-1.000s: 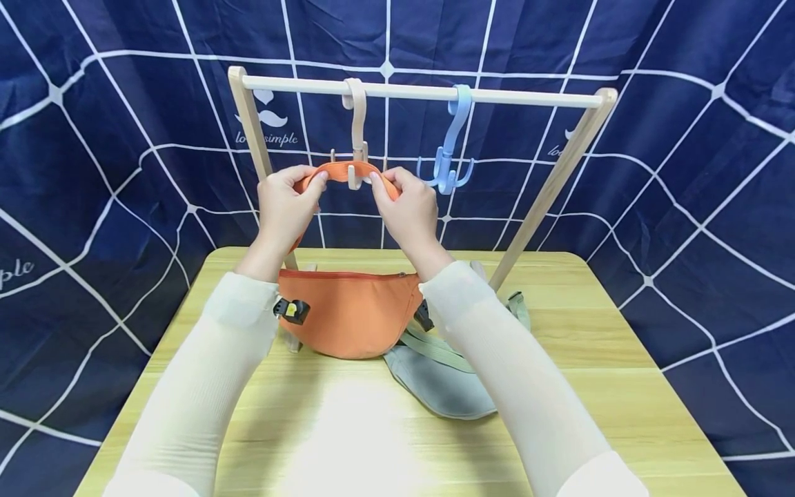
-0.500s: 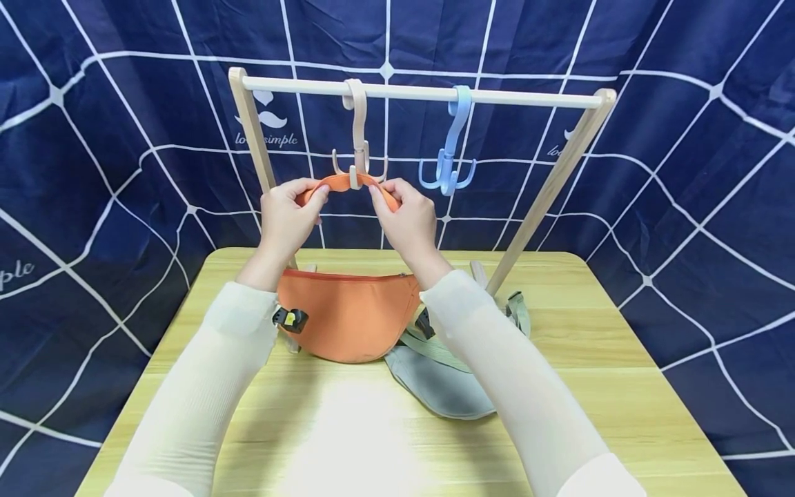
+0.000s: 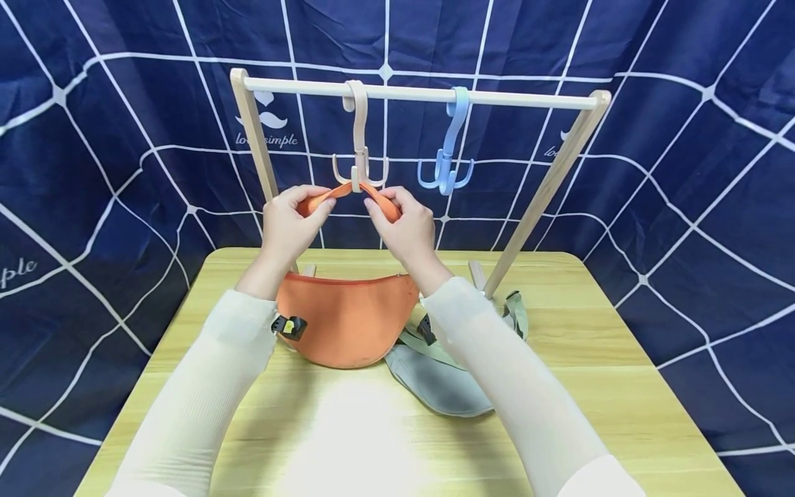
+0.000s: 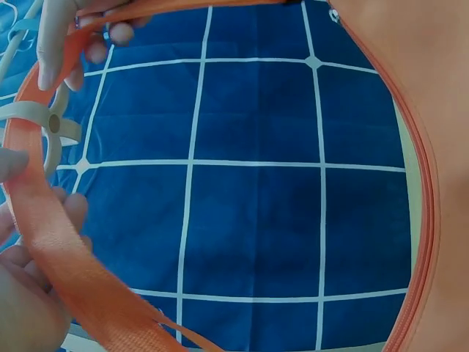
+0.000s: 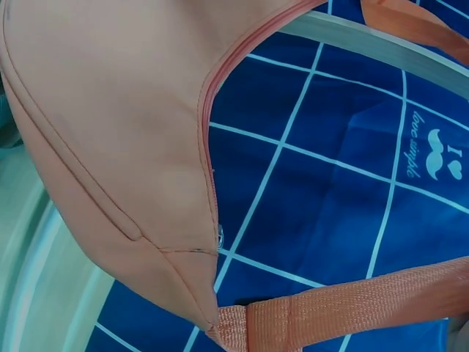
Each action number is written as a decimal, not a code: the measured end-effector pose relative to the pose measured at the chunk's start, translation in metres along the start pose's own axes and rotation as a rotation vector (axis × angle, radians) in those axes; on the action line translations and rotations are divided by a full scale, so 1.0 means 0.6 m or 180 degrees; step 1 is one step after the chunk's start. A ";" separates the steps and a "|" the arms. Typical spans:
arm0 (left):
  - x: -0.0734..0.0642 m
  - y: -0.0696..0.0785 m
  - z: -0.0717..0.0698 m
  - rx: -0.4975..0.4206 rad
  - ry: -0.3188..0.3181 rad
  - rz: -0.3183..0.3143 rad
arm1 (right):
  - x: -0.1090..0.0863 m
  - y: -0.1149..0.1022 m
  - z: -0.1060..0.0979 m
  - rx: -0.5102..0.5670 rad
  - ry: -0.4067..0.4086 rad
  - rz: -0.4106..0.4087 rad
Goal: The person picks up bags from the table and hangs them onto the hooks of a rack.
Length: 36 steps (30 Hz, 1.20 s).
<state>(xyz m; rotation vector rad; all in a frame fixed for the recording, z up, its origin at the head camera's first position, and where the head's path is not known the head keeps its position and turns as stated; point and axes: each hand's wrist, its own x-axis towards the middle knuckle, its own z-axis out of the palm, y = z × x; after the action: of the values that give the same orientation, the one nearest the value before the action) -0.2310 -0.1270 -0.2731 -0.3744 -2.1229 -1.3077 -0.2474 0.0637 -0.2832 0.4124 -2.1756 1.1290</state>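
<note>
An orange waist bag (image 3: 348, 321) hangs upright below my hands, its zipper edge up. Its orange strap (image 4: 55, 242) runs behind the front prong of a beige rotating hook (image 3: 359, 141), dipping there into the prong's curve. My left hand (image 3: 290, 224) pinches the strap just left of that prong, thumb in front. On the other side, my right hand (image 3: 406, 228) pinches it likewise. The right wrist view shows the bag's orange fabric (image 5: 132, 110) close up and the strap's sewn end (image 5: 271, 323). A black buckle (image 3: 290, 327) sits by the bag's left side.
The beige hook and a blue one (image 3: 445, 169) hang from the bar (image 3: 410, 92) of a wooden rack. A grey-green waist bag (image 3: 441, 383) lies on the wooden table (image 3: 559, 421), partly behind the right sleeve. Dark blue gridded cloth (image 3: 714, 207) surrounds the table.
Both hands have come down slightly with the strap, from higher up the front prong into its curve. The strap now bends downward at the prong, and the orange bag hangs a little lower.
</note>
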 end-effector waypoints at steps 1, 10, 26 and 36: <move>-0.001 0.000 0.000 0.0011 0.0005 0.0036 | -0.001 0.000 0.000 0.0014 -0.0006 -0.0018; -0.016 -0.004 -0.004 0.0053 0.0051 0.0132 | -0.014 0.012 -0.002 0.0304 -0.0120 0.0009; -0.066 -0.032 -0.009 -0.0260 0.0336 0.0137 | -0.054 0.041 -0.009 0.0354 0.0035 -0.0041; -0.108 -0.057 0.006 -0.0431 0.0344 -0.0045 | -0.091 0.071 -0.013 0.0351 0.0135 -0.0007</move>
<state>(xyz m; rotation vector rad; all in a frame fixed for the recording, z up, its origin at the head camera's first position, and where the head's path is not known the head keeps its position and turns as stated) -0.2001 -0.1354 -0.3395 -0.3373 -1.9573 -1.4513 -0.2266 0.0940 -0.3425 0.4349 -2.0821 1.2490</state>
